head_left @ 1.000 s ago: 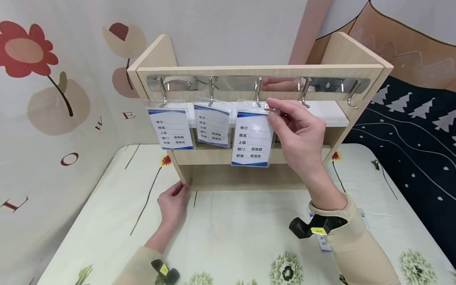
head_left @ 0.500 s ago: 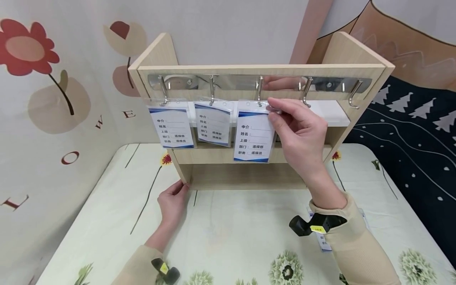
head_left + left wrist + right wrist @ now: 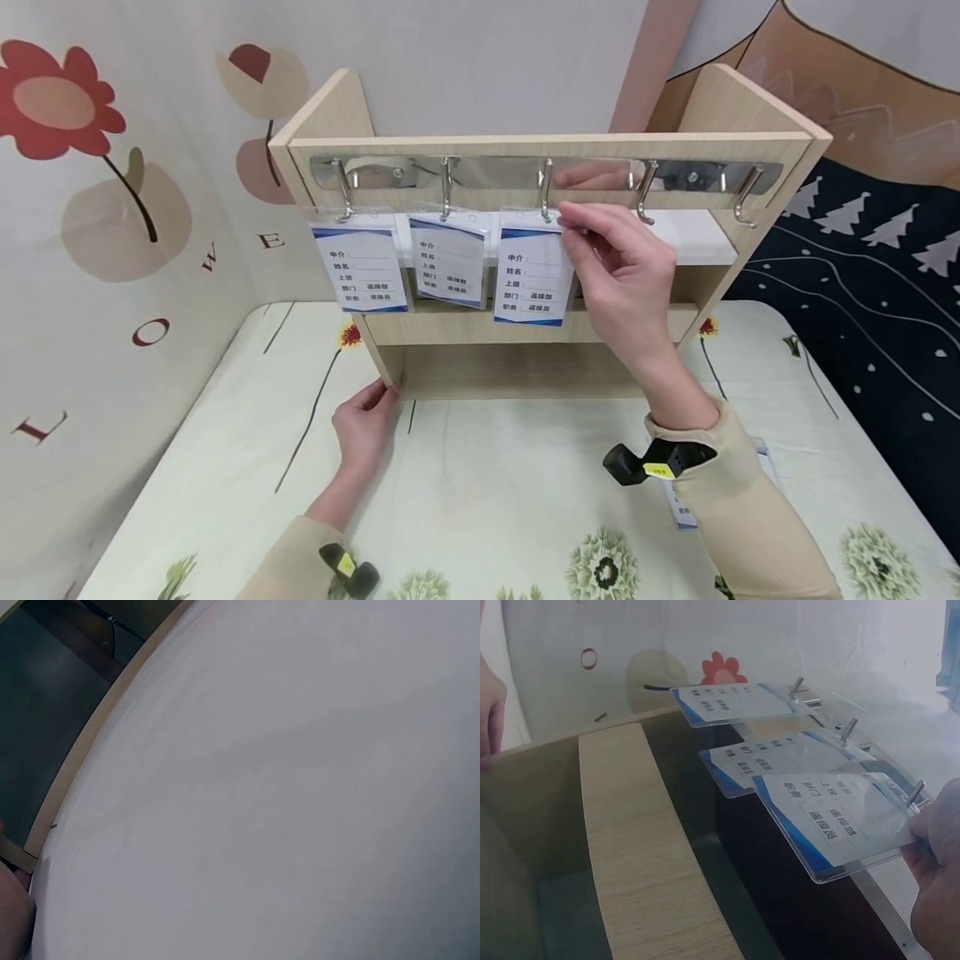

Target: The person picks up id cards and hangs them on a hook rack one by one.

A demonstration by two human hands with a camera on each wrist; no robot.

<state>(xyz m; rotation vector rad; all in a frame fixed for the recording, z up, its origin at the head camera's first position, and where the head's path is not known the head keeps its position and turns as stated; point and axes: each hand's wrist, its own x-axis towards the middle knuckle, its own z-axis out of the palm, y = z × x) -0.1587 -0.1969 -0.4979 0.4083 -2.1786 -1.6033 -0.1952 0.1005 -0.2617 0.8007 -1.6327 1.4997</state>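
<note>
A whitish, red-flowered wall covering point(image 3: 168, 200) rises left, a navy, tree-printed backdrop point(image 3: 862, 317) right; a pale, flower-patterned tablecloth point(image 3: 487, 475) spreads near.

A blue-banded ID badge point(image 3: 532, 279) in a clear plastic sleeve point(image 3: 519, 218) is pinched at its upper right corner, by the middle hook point(image 3: 547, 192); the wooden shelf unit point(image 3: 450, 332) is touched at its lower left.

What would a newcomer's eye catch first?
Three blue-and-white badges line up below the hook rail on the wooden shelf, the rightmost badge pinched at its top right corner by the right hand. The left hand holds the shelf's lower left corner. Big red flower, far left.
</note>
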